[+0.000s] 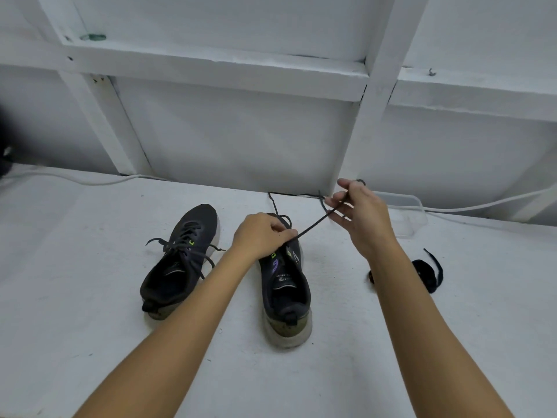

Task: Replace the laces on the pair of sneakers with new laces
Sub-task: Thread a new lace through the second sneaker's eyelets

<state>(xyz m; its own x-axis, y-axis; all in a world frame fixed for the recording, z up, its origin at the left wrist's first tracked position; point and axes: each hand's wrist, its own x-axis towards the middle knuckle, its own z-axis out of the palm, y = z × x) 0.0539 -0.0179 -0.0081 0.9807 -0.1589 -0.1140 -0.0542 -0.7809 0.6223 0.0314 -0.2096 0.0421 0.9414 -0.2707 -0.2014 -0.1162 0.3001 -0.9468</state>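
Note:
Two dark sneakers stand on the white table. The left sneaker [180, 260] is laced, its lace ends lying loose. My left hand [265, 235] rests over the front of the right sneaker [284, 285] and pinches a dark lace [313, 226] near the eyelets. My right hand [358, 215] is raised up and to the right, holding the same lace stretched taut between the two hands. The lace's free end trails back along the table's far edge. A bundle of dark laces [428, 274] lies on the table to the right of my right forearm.
A clear plastic tray [413, 215] sits by the wall behind my right hand. White cables [90, 179] run along the table's far edge. A white framed wall [241, 140] rises directly behind the table.

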